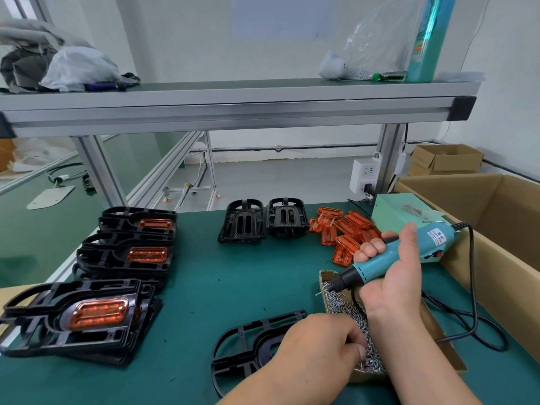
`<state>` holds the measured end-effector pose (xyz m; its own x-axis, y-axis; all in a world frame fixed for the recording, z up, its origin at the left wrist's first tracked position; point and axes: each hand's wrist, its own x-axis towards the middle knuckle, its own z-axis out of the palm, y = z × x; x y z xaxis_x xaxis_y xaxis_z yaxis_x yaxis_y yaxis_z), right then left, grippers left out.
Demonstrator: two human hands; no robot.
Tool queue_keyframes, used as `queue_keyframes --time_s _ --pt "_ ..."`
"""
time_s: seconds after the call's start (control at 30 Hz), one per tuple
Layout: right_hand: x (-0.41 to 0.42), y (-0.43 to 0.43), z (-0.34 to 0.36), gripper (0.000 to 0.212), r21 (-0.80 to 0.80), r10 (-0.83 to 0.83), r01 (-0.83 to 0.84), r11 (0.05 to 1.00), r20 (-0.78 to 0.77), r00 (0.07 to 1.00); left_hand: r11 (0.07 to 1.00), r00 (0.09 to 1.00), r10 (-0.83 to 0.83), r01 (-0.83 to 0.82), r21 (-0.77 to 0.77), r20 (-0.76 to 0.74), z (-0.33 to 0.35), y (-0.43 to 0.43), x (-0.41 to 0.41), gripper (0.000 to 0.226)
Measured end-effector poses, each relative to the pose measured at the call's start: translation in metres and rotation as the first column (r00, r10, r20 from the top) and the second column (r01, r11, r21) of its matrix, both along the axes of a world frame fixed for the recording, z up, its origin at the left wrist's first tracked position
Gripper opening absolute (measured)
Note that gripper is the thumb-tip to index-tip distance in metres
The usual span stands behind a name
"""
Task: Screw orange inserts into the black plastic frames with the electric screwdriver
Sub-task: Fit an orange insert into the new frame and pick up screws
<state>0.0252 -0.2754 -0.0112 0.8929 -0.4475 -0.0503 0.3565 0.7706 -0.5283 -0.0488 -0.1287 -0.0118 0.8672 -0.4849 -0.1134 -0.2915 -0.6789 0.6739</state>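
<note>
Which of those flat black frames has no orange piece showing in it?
The black frame partly under the left hand, beside the screw box. The three stacks at the left each show an orange insert on top.

Cardboard box (496,200) at right — white socket (365,176) (plug inserted) on post (390,159).

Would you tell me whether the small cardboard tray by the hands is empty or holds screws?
Not empty: silver screws heap across the tray, where the left hand reaches in.
</note>
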Motion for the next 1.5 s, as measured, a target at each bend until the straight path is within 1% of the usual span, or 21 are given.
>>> queue_keyframes --time_s 0.17,0.3,0.37,0.4,0.5,0.6,0.73,0.8,0.87,0.93,1.0,1.13,1.23,1.37,1.43,1.5 --pt "0.001 -0.001 0.0 0.039 0.02 -0.003 0.003 1.0 0.0 1.0 0.993 0.997 0.061 -0.066 -0.102 -0.046 -0.006 -0.001 -0.002 0.008" --pt "0.001 -0.002 0.001 0.039 0.029 -0.005 0.004 1.0 0.005 1.0 0.978 0.992 0.119 -0.125 -0.168 -0.042 -0.008 0.0 -0.004 0.004" --pt "0.001 -0.002 0.001 0.04 0.033 -0.009 0.009 0.999 0.0 1.0 0.966 0.991 0.124 -0.133 -0.222 -0.057 -0.008 0.001 -0.004 0.005" --pt "0.002 -0.002 0.001 0.04 0.035 -0.013 0.013 0.999 -0.003 1.0 0.953 0.988 0.121 -0.143 -0.268 -0.098 -0.009 0.002 -0.004 0.005" --pt "0.003 -0.002 0.001 0.04 0.039 -0.03 0.03 0.999 -0.01 0.999 0.888 0.953 0.076 -0.199 -0.415 -0.294 -0.008 0.006 -0.002 0.005" --pt "0.003 -0.003 0.001 0.04 0.051 -0.044 0.045 0.998 -0.019 0.999 0.779 0.893 0.012 -0.29 -0.556 -0.449 -0.004 0.01 -0.001 0.005" --pt "0.002 -0.005 -0.001 0.04 0.065 -0.056 0.058 0.996 -0.022 0.998 0.57 0.734 -0.17 -0.471 -0.673 -0.657 0.0 0.015 0.0 0.006" --pt "0.003 -0.006 -0.001 0.039 0.069 -0.06 0.061 0.996 -0.022 0.998 0.469 0.657 -0.277 -0.545 -0.695 -0.702 0.002 0.02 0.001 0.013" --pt "0.003 -0.006 -0.002 0.04 0.068 -0.064 0.066 0.996 -0.026 0.998 0.375 0.604 -0.36 -0.604 -0.703 -0.711 0.003 0.024 0.003 0.021" --pt "0.004 -0.007 -0.002 0.04 0.071 -0.064 0.066 0.995 -0.027 0.998 0.3 0.576 -0.407 -0.649 -0.699 -0.709 0.005 0.027 0.004 0.023" --pt "0.005 -0.007 -0.002 0.04 0.076 -0.064 0.066 0.995 -0.031 0.997 0.255 0.559 -0.439 -0.673 -0.694 -0.703 0.006 0.029 0.005 0.021" --pt "0.005 -0.007 -0.003 0.04 0.078 -0.06 0.062 0.995 -0.031 0.998 0.237 0.552 -0.454 -0.682 -0.692 -0.699 0.005 0.03 0.006 0.019" --pt "0.006 -0.007 -0.003 0.04 0.073 -0.055 0.057 0.996 -0.024 0.998 0.252 0.548 -0.448 -0.68 -0.688 -0.706 0.005 0.031 0.006 0.013" --pt "0.005 -0.007 -0.004 0.04 0.069 -0.052 0.054 0.996 -0.02 0.998 0.275 0.544 -0.433 -0.679 -0.68 -0.719 0.004 0.032 0.008 0.012" --pt "0.005 -0.007 -0.004 0.04 0.069 -0.053 0.054 0.996 -0.019 0.998 0.301 0.571 -0.416 -0.647 -0.7 -0.708 0.003 0.034 0.009 0.01" --pt "0.005 -0.006 -0.004 0.039 0.071 -0.053 0.054 0.996 -0.022 0.998 0.33 0.619 -0.376 -0.606 -0.724 -0.69 0.003 0.038 0.012 0.008"
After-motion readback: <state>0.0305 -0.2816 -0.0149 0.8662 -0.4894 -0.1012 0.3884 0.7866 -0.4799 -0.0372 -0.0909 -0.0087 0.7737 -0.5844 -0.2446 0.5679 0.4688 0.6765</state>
